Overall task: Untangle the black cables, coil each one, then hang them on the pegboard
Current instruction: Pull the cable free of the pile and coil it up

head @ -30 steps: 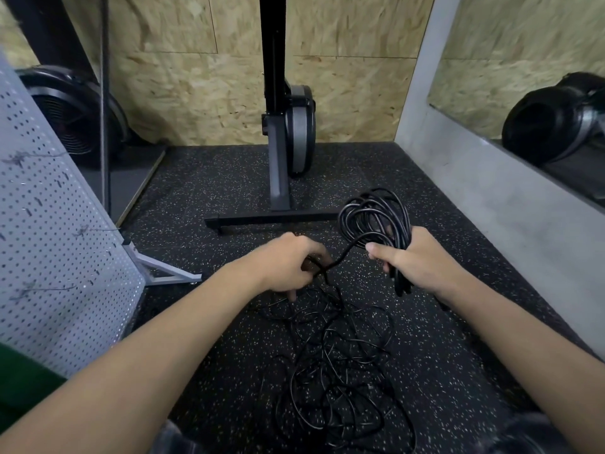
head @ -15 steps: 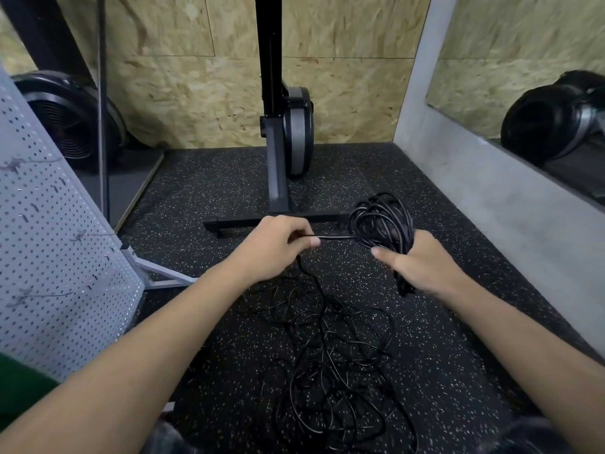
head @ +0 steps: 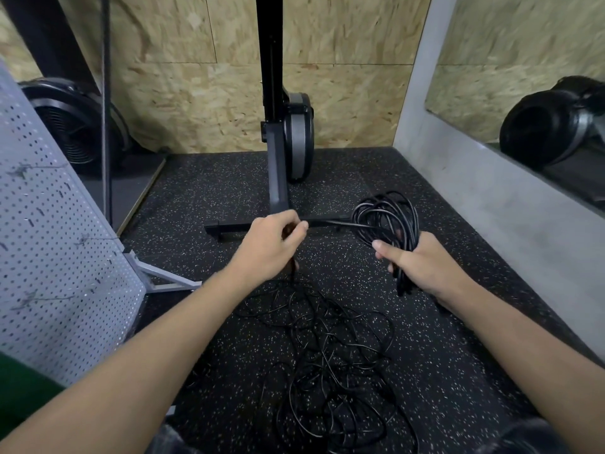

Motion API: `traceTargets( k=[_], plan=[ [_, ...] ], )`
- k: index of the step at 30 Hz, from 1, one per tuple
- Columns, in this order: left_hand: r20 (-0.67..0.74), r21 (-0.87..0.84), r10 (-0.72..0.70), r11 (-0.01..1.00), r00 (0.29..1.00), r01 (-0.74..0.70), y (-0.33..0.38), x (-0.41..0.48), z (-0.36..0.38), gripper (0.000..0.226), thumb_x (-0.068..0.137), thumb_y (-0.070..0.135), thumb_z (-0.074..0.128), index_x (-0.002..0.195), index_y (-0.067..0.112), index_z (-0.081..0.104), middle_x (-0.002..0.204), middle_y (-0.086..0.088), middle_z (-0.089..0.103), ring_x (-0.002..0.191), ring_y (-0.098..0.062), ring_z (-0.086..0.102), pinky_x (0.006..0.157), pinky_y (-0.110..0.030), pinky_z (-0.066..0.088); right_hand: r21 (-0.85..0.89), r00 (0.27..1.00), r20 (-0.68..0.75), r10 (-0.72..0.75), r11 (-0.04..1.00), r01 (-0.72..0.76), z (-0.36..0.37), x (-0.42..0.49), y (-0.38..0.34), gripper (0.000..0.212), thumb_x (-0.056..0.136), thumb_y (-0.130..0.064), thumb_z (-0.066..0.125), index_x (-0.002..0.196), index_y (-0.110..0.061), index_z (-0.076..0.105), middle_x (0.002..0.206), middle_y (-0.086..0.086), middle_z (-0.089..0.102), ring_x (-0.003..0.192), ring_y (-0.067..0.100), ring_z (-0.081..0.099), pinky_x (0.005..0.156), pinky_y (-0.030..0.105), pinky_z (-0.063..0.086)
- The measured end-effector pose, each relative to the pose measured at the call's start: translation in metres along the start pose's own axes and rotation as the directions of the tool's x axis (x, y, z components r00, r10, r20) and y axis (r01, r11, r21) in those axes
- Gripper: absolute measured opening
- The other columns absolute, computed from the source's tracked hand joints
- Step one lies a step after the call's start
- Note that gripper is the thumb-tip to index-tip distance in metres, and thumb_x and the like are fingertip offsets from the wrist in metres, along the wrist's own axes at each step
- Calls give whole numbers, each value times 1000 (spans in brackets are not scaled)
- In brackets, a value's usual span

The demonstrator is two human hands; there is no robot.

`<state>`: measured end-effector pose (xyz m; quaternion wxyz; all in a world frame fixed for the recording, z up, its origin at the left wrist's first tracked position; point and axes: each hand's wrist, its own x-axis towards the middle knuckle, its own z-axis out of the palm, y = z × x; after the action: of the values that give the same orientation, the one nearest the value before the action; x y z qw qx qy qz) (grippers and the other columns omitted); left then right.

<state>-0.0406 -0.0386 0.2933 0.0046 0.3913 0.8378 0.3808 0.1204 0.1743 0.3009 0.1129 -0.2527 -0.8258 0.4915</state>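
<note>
Left hand (head: 271,247) higher, cable (head: 343,223) taut

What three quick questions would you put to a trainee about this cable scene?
1. What does the right hand grip? A) a coiled bundle of black cable B) a hook C) nothing
2. True or false: a loose tangle of black cable lies on the speckled floor below the hands.
3. Fill in: the strand pinched by the left hand runs across to the ____.
Key: 1 A; 2 true; 3 coiled bundle.
</note>
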Motion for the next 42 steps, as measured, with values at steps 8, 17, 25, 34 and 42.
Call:
traceTargets(
  k=[8,17,25,34,42],
  plan=[
    [-122,-257,-92,965,988,58,36,-8,33,30,112,29,45,97,9,62,72,1,59,58,-5,46,57,-21,36,263,998,23,64,962,-68,39,-8,-6,77,61,-85,78,103,-20,79,96,4,79,98,26,74,101,57,55],
    [309,-256,-116,946,944,200,51,-17,47,102,92,-1,51,165,42,-6,142,-4,32,108,-22,56,64,-14,47,453,998,-22,61,891,-45,44,-7,-5,57,71,-59,87,109,-18,79,102,3,80,92,15,75,94,52,60],
    [330,-127,18,992,944,26,58,-30,63,119,88,11,75,166,19,-14,145,4,30,126,-13,47,91,-13,41,648,991,-41,125,759,-69,38,-7,-7,29,82,-12,86,110,-10,79,103,9,80,100,24,77,87,39,59],
    [372,-221,10,972,928,78,57,-28,67,131,88,18,81,153,60,-24,158,-21,28,132,-27,53,102,-30,49,775,969,-32,245,619,-130,36,-7,-14,18,85,-3,79,102,0,79,101,21,78,97,38,76,90,52,61],
    [430,-220,17,972,903,87,51,-35,75,128,91,-7,64,154,46,-34,93,3,63,62,-13,61,54,-26,50,746,967,-18,255,648,-156,38,-4,-13,16,83,-3,79,99,0,78,90,14,79,81,30,77,78,43,58]
  ],
)
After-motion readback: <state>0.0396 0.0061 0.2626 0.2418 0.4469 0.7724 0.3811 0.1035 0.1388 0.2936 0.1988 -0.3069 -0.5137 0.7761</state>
